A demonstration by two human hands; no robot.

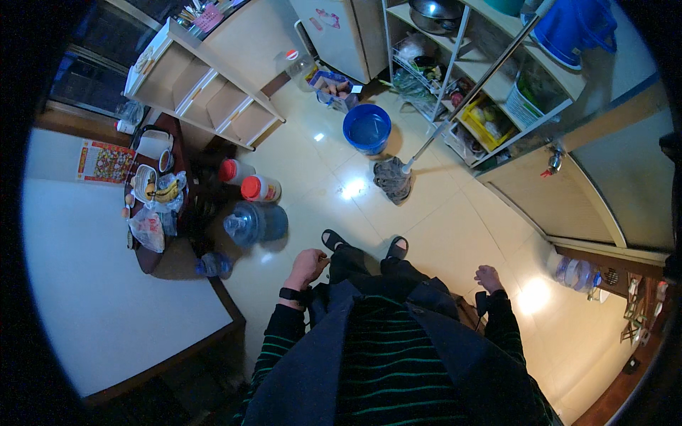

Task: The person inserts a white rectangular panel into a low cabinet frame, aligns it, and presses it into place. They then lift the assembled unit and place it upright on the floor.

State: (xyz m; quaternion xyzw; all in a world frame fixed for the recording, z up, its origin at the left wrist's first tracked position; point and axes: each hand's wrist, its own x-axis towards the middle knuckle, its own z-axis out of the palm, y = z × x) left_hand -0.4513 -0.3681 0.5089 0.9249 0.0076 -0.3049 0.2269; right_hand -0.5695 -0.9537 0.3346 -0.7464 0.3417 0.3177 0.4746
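My left hand point(310, 268) hangs beside my left hip, its fingers curled in, with nothing visible in it. On the other side, my right hand point(489, 278) is loosely closed and holds nothing that I can see. Both hands are well apart from the things on the floor. Ahead of my feet, the grey head of a mop point(393, 179) rests on the tiles, and its long handle leans toward the shelf at the upper right. Just beyond it stands a round blue bucket point(367, 130) that seems to hold water.
To the left stand a large blue water jug point(256, 224) and red-lidded jars point(261, 189). A dark table point(150, 260) bears bananas and bags. At the upper right is a white shelf rack point(527, 117), with a door point(604, 167) beside it. A fridge point(341, 35) stands at the back.
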